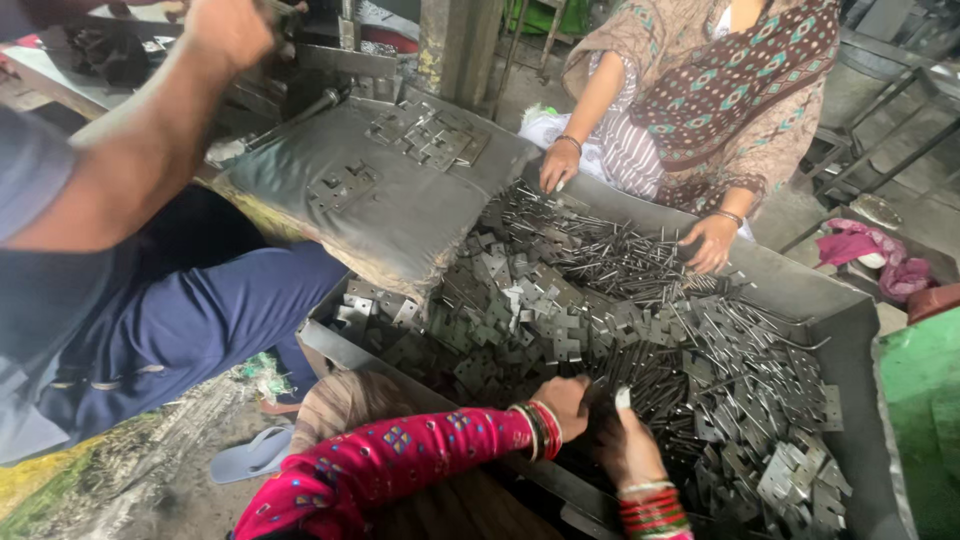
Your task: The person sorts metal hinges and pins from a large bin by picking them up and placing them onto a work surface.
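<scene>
Grey stamped metal plates (560, 330) and thin steel rods (640, 265) fill the big grey sheet-metal tray (850, 330), heaped loosely from its 10 o'clock corner to its 5 o'clock corner. At the tray's 6 o'clock edge the person's left hand (565, 403), on a pink patterned sleeve (400, 460) with red and green bangles (540, 428), lies knuckles-up on the heap, its fingers curled down into the plates; whether they pinch one cannot be told. Just beside it at 3 o'clock, the right hand (628, 450), wearing red and white bangles (652, 508), has its fingers drawn together around a small bunch of the dark metal pieces, one pale fingertip raised.

Across the tray at 12 o'clock, a second person in a brown patterned shawl (730, 90) rests both hands on the rods with fingers spread. At 10 o'clock a grey padded cushion (380, 190) carries a few more plates, and a third person's bare arm (140, 140) reaches up towards 11 o'clock above dark blue trousers (190, 320).
</scene>
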